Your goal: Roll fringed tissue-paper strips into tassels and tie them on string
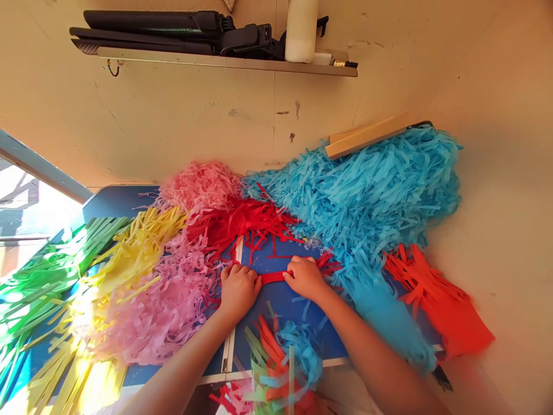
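Observation:
A narrow red paper strip (273, 278) stretches between my two hands, just above the blue tabletop (280, 323). My left hand (238, 291) has its fingers curled over the strip's left end. At the other end, my right hand (305, 278) pinches the strip between thumb and fingers. Loose red fringe pokes out beyond my right hand. Behind both hands lies a heap of shredded red tissue paper (242, 222). Lilac tissue fringe (164, 305) sits beside my left hand, and light blue fringe (367, 184) spreads to the right and back.
Pink (203, 187), yellow (133, 248) and green (86, 248) fringe lie to the left. Orange-red fringe (449, 305) is at the right edge. A mixed tissue bunch (285, 369) sits in front near me. A wall shelf (224, 62) holds black hair-iron-like tools and a white bottle (301, 31).

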`<state>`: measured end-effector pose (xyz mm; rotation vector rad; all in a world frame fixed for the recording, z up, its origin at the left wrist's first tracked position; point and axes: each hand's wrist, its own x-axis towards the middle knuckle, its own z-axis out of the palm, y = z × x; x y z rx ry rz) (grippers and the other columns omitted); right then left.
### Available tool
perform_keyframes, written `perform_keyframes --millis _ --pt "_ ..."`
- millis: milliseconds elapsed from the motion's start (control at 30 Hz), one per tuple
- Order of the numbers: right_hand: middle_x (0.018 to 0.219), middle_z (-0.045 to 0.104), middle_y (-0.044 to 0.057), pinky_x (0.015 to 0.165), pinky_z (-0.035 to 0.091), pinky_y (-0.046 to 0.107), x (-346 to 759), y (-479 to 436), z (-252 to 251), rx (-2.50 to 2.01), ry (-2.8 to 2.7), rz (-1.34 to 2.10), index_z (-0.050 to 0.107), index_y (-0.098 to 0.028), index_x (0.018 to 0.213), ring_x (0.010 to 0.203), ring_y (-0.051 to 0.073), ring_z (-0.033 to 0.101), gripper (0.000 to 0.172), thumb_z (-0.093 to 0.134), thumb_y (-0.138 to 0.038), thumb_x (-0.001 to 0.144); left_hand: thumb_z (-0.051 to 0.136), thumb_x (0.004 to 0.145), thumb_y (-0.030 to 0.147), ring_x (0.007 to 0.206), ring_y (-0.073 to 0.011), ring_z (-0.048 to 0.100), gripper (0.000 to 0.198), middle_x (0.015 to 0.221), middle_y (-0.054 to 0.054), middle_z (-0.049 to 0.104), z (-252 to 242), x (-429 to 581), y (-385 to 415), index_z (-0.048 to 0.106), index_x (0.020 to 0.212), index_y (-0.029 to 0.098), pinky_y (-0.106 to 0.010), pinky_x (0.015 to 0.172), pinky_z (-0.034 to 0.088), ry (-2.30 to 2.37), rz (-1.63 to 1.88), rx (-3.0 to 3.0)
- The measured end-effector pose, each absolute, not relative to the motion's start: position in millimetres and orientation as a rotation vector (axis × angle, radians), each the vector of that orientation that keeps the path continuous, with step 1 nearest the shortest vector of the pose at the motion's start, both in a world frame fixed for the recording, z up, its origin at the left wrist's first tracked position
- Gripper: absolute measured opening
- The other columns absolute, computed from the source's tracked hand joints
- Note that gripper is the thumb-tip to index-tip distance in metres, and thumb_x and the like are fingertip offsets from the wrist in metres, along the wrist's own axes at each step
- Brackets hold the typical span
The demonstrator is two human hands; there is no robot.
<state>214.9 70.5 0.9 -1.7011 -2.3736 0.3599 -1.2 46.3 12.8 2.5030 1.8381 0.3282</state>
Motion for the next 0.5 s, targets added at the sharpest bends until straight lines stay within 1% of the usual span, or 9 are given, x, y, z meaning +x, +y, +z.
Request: perform_keyframes --millis 67,133,200,233,267,333,400,500 --pt "0.084 0.062 0.003 0.074 0.031 0.032 217 72 4 -1.725 -2.359 0.310 0.063 -0.019 0.081 0.074 0.017 0.055 0.018 0.064 -0.034 0.090 0.047 0.094 0.034 0.091 -0.0287 0.056 0.029 0.084 -0.010 0.068 13 -5 48 0.068 0.079 0.020 -0.051 0.092 0.034 1.833 0.341 2.534" --pt "0.094 0.064 0.006 0.079 0.031 0.035 219 70 10 -1.701 -2.368 0.242 0.063 -0.019 0.091 0.086 0.021 0.055 0.016 0.063 -0.035 0.090 0.048 0.095 0.031 0.098 -0.0279 0.055 0.023 0.098 -0.010 0.069 14 -9 50 0.069 0.092 0.021 -0.051 0.098 0.031 1.758 0.355 2.603" --pt "0.102 0.064 0.008 0.088 0.030 0.040 218 66 17 -1.602 -2.430 0.182 0.064 -0.020 0.095 0.099 0.024 0.053 0.010 0.059 -0.028 0.092 0.048 0.095 0.025 0.105 -0.0253 0.054 0.021 0.105 -0.006 0.068 17 -12 51 0.068 0.099 0.027 -0.049 0.105 0.027 1.597 0.343 2.704" --pt "0.102 0.065 0.007 0.092 0.028 0.042 216 64 20 -1.536 -2.475 0.166 0.065 -0.021 0.094 0.101 0.024 0.052 0.009 0.056 -0.024 0.093 0.048 0.095 0.022 0.106 -0.0238 0.054 0.022 0.104 -0.004 0.068 19 -13 52 0.068 0.099 0.029 -0.047 0.107 0.026 1.507 0.326 2.751" --pt "0.100 0.066 0.006 0.095 0.027 0.043 215 61 23 -1.463 -2.525 0.154 0.066 -0.022 0.093 0.101 0.024 0.052 0.011 0.055 -0.020 0.092 0.048 0.094 0.020 0.105 -0.0229 0.055 0.022 0.101 -0.002 0.069 21 -13 52 0.068 0.097 0.030 -0.046 0.108 0.026 1.426 0.307 2.790" --pt "0.095 0.067 0.006 0.097 0.026 0.044 211 57 25 -1.341 -2.609 0.135 0.067 -0.021 0.093 0.096 0.023 0.053 0.012 0.056 -0.018 0.087 0.051 0.091 0.019 0.103 -0.0235 0.055 0.019 0.094 -0.003 0.069 27 -11 51 0.068 0.093 0.028 -0.047 0.109 0.026 1.324 0.280 2.837" --pt "0.093 0.067 0.008 0.098 0.026 0.045 207 58 24 -1.266 -2.657 0.121 0.068 -0.019 0.093 0.091 0.023 0.054 0.013 0.059 -0.021 0.084 0.056 0.086 0.024 0.104 -0.0262 0.055 0.014 0.094 -0.005 0.068 32 -6 50 0.068 0.092 0.025 -0.050 0.110 0.025 1.298 0.268 2.860" --pt "0.089 0.068 0.008 0.096 0.027 0.044 205 65 18 -1.263 -2.653 0.112 0.069 -0.018 0.085 0.087 0.021 0.055 0.014 0.056 -0.021 0.086 0.060 0.081 0.032 0.107 -0.0308 0.053 0.017 0.097 -0.010 0.067 35 2 48 0.068 0.090 0.020 -0.053 0.110 0.024 1.362 0.265 2.872"
